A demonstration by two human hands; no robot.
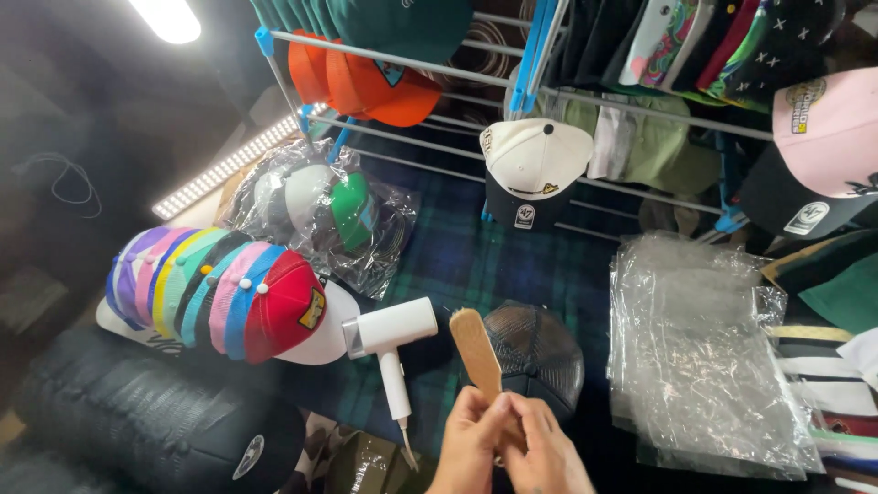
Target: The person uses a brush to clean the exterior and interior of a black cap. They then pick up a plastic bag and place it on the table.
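Both my hands meet at the bottom centre around the handle of a wooden brush (pixel 476 351). My left hand (pixel 468 444) and my right hand (pixel 544 450) are closed on its lower end, and the brush stands upright with its back toward me. Just behind the brush lies a black mesh-backed cap (pixel 540 352) on a dark green plaid cloth (pixel 476 261). A white hand-held steamer (pixel 393 340) lies to the left of the brush, its handle pointing toward me.
A nested row of multicoloured caps (pixel 229 293) lies at left, with bagged caps (pixel 325 215) behind. A stack of clear plastic bags (pixel 704 357) lies at right. A wire rack (pixel 549 101) hung with caps spans the back. A black cap (pixel 210 439) sits bottom left.
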